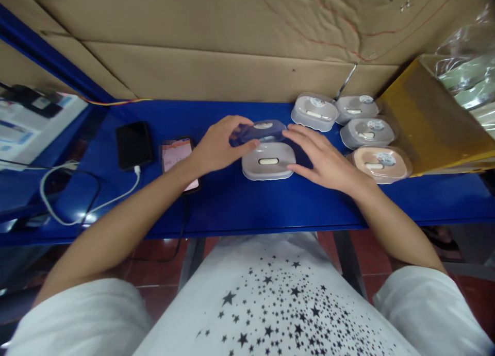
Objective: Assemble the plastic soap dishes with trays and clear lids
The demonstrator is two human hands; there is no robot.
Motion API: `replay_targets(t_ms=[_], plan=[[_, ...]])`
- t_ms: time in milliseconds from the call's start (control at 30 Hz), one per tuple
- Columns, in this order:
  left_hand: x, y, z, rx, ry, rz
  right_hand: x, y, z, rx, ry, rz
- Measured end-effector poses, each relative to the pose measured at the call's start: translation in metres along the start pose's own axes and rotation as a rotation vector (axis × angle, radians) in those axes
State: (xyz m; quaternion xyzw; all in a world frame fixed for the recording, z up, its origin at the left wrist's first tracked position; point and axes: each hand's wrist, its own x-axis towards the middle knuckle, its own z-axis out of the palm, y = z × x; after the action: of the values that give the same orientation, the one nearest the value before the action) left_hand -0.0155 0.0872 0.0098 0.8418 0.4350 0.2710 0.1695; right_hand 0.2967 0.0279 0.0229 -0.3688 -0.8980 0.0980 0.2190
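Note:
My left hand [220,145] curls over a dark blue plastic soap box [260,132], holding it from the left above a grey soap box [268,161]. My right hand [320,157] is spread, with its fingertips at the blue box's right edge and its palm just right of the grey box. Grey soap boxes [314,112] and a peach one [379,164], all with clear lids and round stickers, stand to the right on the blue table [247,206]. Their lids show oval slots.
A black smartphone [134,146] is plugged into a white charging cable [88,196], and a second phone [180,163] with a pink screen lies beside it. A cardboard wall [212,47] rises behind the table. A yellow-brown box [429,114] stands at the right.

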Motion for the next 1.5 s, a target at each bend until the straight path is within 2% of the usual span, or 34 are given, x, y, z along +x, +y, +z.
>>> replay_targets(t_ms=[67, 167, 300, 367, 633, 933, 1200, 1333, 1500], plan=[[-0.017, 0.017, 0.003, 0.042, -0.009, 0.105, -0.001, 0.008, -0.001, -0.021, -0.016, -0.007], [-0.036, 0.027, 0.009, 0.108, -0.066, 0.156, -0.002, 0.016, 0.003, -0.011, -0.099, -0.050], [-0.046, 0.014, 0.013, 0.126, -0.257, 0.264, -0.002, 0.014, 0.010, -0.028, -0.121, -0.068], [-0.045, 0.006, 0.015, 0.123, -0.288, 0.312, -0.001, 0.011, 0.011, -0.059, -0.112, -0.077], [-0.038, -0.004, 0.022, 0.111, -0.239, 0.352, 0.001, 0.016, 0.014, -0.058, -0.097, -0.068], [-0.034, -0.008, 0.023, 0.100, -0.206, 0.346, 0.004, 0.016, 0.025, -0.211, -0.100, -0.074], [-0.033, -0.011, 0.024, 0.201, -0.241, 0.377, 0.004, 0.016, 0.028, -0.249, -0.103, -0.087], [-0.032, -0.010, 0.023, 0.157, -0.217, 0.365, 0.005, 0.028, 0.031, -0.184, -0.063, -0.101], [-0.026, -0.010, 0.022, 0.072, -0.197, 0.361, 0.006, 0.043, 0.038, -0.027, 0.060, -0.140]])
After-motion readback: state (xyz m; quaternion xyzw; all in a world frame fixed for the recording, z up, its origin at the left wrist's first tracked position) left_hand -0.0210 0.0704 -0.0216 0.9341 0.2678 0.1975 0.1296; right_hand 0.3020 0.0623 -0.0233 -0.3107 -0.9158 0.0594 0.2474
